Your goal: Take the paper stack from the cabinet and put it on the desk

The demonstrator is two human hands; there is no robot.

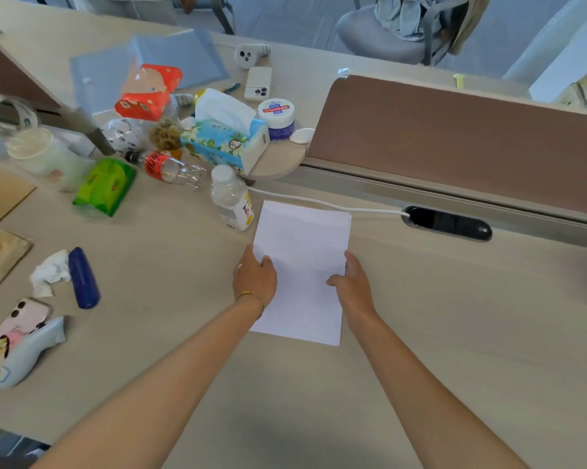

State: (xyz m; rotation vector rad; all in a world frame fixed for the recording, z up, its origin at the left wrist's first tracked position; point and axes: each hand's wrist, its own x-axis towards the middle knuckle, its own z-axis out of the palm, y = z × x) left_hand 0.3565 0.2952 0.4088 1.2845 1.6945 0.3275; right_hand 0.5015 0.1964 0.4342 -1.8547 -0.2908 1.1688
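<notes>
A white paper stack [302, 252] lies flat on the light wooden desk [454, 316], near the middle of the view. My left hand [255, 279] grips its left edge, thumb on top of the sheets. My right hand [354, 282] grips the right edge, thumb resting on the paper. The top sheets are slightly fanned at the far corner. No cabinet is in view.
A small plastic bottle [233, 198] stands just left of the stack's far corner. A white cable [319, 202] runs behind the stack to a black socket box [447, 223]. A brown divider panel [454, 137] stands behind. Tissue box [224, 137], bottles, a blue case [83, 277] and phone [18, 323] clutter the left.
</notes>
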